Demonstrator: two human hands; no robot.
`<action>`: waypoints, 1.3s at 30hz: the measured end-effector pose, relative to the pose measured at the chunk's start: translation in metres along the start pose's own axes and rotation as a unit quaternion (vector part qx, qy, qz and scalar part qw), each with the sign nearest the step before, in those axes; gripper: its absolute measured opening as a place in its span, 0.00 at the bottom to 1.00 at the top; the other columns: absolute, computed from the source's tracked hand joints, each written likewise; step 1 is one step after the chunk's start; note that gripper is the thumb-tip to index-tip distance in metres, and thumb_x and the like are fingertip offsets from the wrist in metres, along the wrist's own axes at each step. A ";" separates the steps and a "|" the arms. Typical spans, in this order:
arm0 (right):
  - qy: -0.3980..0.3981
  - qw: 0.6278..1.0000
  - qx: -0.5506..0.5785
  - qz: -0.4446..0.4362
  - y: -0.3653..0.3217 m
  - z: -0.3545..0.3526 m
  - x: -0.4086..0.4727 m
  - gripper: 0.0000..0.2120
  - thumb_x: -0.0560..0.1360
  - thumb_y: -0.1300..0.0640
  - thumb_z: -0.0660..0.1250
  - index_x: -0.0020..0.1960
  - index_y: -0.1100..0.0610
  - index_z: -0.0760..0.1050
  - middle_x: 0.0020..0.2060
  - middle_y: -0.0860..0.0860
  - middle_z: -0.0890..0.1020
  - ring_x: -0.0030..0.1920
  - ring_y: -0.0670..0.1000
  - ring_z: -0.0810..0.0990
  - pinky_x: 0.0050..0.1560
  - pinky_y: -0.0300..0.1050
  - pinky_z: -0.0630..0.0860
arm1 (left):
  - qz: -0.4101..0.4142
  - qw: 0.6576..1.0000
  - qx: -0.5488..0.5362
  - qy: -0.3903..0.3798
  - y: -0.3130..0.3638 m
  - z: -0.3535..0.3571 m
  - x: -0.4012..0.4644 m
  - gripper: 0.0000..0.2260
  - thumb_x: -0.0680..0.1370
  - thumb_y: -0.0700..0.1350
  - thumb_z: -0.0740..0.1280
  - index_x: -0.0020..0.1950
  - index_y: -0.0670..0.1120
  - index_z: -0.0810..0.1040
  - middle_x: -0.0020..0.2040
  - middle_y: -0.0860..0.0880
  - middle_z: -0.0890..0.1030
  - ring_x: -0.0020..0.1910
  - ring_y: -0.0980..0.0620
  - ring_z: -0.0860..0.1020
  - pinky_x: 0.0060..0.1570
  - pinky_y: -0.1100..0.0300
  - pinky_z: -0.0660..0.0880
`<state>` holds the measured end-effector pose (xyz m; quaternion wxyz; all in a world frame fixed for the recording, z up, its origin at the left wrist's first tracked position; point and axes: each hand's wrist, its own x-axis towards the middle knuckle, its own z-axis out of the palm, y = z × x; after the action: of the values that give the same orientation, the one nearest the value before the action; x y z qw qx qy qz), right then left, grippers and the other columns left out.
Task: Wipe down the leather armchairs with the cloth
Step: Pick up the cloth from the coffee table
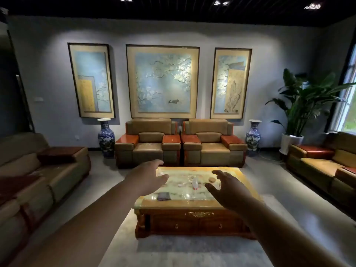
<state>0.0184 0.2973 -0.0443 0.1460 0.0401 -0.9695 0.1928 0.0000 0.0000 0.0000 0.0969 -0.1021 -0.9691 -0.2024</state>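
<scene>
Both arms reach forward over the near end of a coffee table (192, 204). The left hand (147, 177) has its fingers spread and loosely bent, holding nothing. The right hand (224, 186) is the same, fingers apart and slightly hooked, with nothing in it. Neither hand touches the table as far as can be seen.

The cloth (163, 196), a small dark folded piece, lies on the glossy table top near the front edge, between the 2 hands and a little closer to the left one. Near the middle of the table stands a small clear bottle (195, 183) among some glassware too blurred to make out, and a round tan coaster (212, 179) lies just beside the right fingertips.

The 2 leather armchairs stand side by side against the far wall, beyond the table: the left armchair (148, 143) and the right armchair (213, 143), both tan with reddish wooden armrest tops. A blue and white vase (105, 136) stands at the outer side of the left one and a second vase (253, 136) at the outer side of the right one. 3 framed paintings hang above. A sofa (34, 180) runs along the left side of the room, another sofa (323, 166) along the right, and a tall potted plant (300, 105) stands in the far right corner by a window
</scene>
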 end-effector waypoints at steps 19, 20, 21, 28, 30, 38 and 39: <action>-0.248 0.966 -0.048 0.055 0.155 0.178 0.058 0.37 0.80 0.31 0.60 0.82 0.48 0.58 0.80 0.52 0.64 0.74 0.55 0.72 0.67 0.53 0.75 | -0.167 0.957 0.041 -0.234 -0.020 0.249 0.084 0.35 0.78 0.66 0.63 0.83 0.55 0.63 0.80 0.50 0.68 0.74 0.45 0.73 0.68 0.48 0.75; -0.266 0.961 -0.056 0.056 0.162 0.187 0.059 0.38 0.80 0.31 0.60 0.83 0.48 0.56 0.81 0.52 0.63 0.75 0.56 0.71 0.68 0.54 0.75 | -0.181 0.951 0.038 -0.249 -0.021 0.262 0.086 0.34 0.78 0.65 0.62 0.82 0.55 0.64 0.80 0.49 0.69 0.74 0.44 0.73 0.69 0.47 0.74; -0.282 0.956 -0.064 0.053 0.169 0.197 0.061 0.38 0.80 0.30 0.59 0.83 0.48 0.56 0.81 0.52 0.63 0.75 0.56 0.72 0.68 0.54 0.75 | -0.185 0.948 0.039 -0.257 -0.024 0.275 0.088 0.32 0.78 0.63 0.62 0.81 0.55 0.66 0.78 0.49 0.71 0.72 0.44 0.74 0.68 0.46 0.75; -0.376 0.921 -0.098 0.029 0.198 0.259 0.077 0.38 0.80 0.30 0.58 0.83 0.49 0.57 0.79 0.53 0.67 0.76 0.57 0.70 0.72 0.55 0.72 | -0.203 0.928 0.065 -0.305 -0.043 0.336 0.093 0.33 0.80 0.66 0.63 0.83 0.58 0.61 0.78 0.51 0.71 0.71 0.46 0.76 0.64 0.51 0.78; -0.393 0.914 -0.097 0.030 0.198 0.274 0.083 0.39 0.79 0.29 0.58 0.83 0.48 0.57 0.79 0.53 0.67 0.74 0.57 0.71 0.70 0.55 0.73 | -0.209 0.917 0.064 -0.335 -0.055 0.346 0.096 0.33 0.80 0.66 0.62 0.83 0.56 0.62 0.80 0.51 0.69 0.72 0.45 0.75 0.65 0.50 0.77; -0.447 0.888 -0.097 0.036 0.192 0.337 0.143 0.38 0.80 0.30 0.57 0.83 0.50 0.57 0.77 0.54 0.68 0.73 0.57 0.73 0.69 0.53 0.74 | -0.227 0.895 0.049 -0.380 -0.125 0.374 0.142 0.33 0.81 0.65 0.62 0.83 0.54 0.63 0.80 0.49 0.69 0.73 0.45 0.74 0.66 0.51 0.75; -0.452 0.885 -0.101 0.038 0.191 0.346 0.155 0.38 0.80 0.30 0.57 0.83 0.50 0.57 0.77 0.54 0.68 0.73 0.57 0.72 0.69 0.53 0.73 | -0.228 0.896 0.045 -0.379 -0.135 0.377 0.153 0.32 0.81 0.65 0.62 0.83 0.54 0.63 0.79 0.50 0.70 0.73 0.45 0.74 0.66 0.52 0.75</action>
<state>-0.2471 0.3364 -0.3726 -0.3128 0.0709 -0.9453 0.0603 -0.2343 0.0583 -0.3538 -0.3215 0.0569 -0.9374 -0.1209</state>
